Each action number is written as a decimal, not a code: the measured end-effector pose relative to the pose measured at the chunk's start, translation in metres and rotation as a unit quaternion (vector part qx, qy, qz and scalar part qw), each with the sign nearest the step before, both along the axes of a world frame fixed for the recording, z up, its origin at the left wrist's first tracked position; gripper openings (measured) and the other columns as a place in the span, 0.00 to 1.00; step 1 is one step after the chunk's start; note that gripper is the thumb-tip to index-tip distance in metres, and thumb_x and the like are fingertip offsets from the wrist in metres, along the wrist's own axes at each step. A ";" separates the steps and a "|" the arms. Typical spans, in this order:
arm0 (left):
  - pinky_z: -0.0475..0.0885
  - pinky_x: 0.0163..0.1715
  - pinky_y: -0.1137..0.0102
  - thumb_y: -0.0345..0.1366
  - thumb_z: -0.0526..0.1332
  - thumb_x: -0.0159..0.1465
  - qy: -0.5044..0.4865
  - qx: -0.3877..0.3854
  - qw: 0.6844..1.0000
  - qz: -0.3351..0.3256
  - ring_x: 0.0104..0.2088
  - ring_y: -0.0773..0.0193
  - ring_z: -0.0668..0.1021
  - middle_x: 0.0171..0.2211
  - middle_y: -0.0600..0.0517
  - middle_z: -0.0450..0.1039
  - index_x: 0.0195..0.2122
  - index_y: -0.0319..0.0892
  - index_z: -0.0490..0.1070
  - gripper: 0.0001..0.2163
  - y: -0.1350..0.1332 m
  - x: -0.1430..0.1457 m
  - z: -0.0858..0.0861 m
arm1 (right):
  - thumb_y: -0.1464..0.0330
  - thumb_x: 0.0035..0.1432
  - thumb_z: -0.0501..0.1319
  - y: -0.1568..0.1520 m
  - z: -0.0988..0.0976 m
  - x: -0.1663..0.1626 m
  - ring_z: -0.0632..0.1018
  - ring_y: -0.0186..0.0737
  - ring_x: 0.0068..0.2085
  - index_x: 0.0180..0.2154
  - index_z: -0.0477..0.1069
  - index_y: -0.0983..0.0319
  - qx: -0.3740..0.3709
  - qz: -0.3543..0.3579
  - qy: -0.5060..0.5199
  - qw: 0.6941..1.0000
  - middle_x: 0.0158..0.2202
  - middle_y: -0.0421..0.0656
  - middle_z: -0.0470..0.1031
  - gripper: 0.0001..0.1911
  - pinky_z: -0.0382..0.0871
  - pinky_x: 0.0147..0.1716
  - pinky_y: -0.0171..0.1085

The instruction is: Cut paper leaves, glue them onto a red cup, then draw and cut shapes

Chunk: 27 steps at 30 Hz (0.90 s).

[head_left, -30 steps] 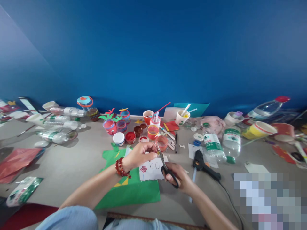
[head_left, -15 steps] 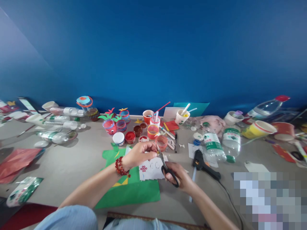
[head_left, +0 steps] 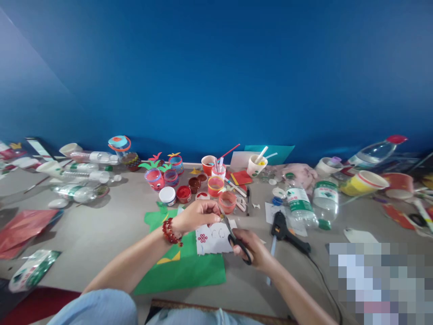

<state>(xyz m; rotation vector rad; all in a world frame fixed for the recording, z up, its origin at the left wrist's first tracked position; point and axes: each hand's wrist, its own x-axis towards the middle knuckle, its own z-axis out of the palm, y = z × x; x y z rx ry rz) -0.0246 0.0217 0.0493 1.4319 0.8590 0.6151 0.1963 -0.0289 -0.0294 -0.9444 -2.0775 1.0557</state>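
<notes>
My left hand [head_left: 198, 215], with a red bead bracelet on the wrist, pinches a small piece at the upper edge of a white paper [head_left: 213, 238] printed with a red knot and drawn circles. My right hand [head_left: 252, 249] grips black-handled scissors [head_left: 233, 234], whose blades point up toward the left fingertips. The paper lies over a green sheet [head_left: 184, 266] with yellow triangles, flat on the grey table [head_left: 101, 230].
A black glue gun [head_left: 287, 231] with its cord lies right of my hands. Behind are paint pots [head_left: 184, 193], decorated cups [head_left: 155, 178], water bottles [head_left: 299, 201] and paper cups [head_left: 365, 181]. Bottles lie at the left, red paper [head_left: 20, 225] further left.
Almost nothing moved. My hands and the scissors shifted very slightly upward over the white paper.
</notes>
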 end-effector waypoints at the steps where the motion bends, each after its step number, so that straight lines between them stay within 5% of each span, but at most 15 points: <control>1: 0.61 0.23 0.76 0.33 0.61 0.55 0.000 -0.003 1.000 -0.002 0.22 0.73 0.66 0.22 0.57 0.66 0.28 0.38 0.68 0.04 0.000 0.000 -0.001 | 0.37 0.58 0.44 0.000 -0.001 0.000 0.58 0.32 0.23 0.24 0.54 0.59 0.000 -0.002 -0.001 1.000 0.21 0.35 0.55 0.32 0.50 0.23 0.32; 13: 0.60 0.22 0.77 0.35 0.63 0.55 0.016 -0.014 1.000 -0.007 0.21 0.73 0.67 0.21 0.58 0.65 0.27 0.38 0.68 0.06 0.000 -0.003 -0.002 | 0.38 0.57 0.47 -0.005 -0.006 -0.001 0.56 0.33 0.23 0.22 0.54 0.59 -0.030 -0.029 -0.039 0.998 0.20 0.35 0.54 0.32 0.49 0.23 0.33; 19: 0.63 0.25 0.75 0.35 0.62 0.56 0.025 -0.023 0.999 0.025 0.22 0.72 0.68 0.22 0.57 0.66 0.30 0.38 0.69 0.05 -0.005 -0.009 -0.011 | 0.45 0.56 0.57 -0.011 0.007 0.000 0.60 0.33 0.24 0.24 0.60 0.61 -0.132 -0.072 0.031 0.988 0.22 0.36 0.58 0.26 0.53 0.24 0.32; 27: 0.64 0.30 0.73 0.33 0.58 0.58 0.258 0.158 0.952 0.034 0.29 0.65 0.74 0.27 0.53 0.74 0.30 0.40 0.72 0.04 -0.006 -0.040 -0.047 | 0.52 0.53 0.64 -0.013 0.009 -0.002 0.67 0.34 0.27 0.27 0.67 0.63 -0.206 -0.113 0.099 0.967 0.25 0.39 0.65 0.20 0.61 0.27 0.33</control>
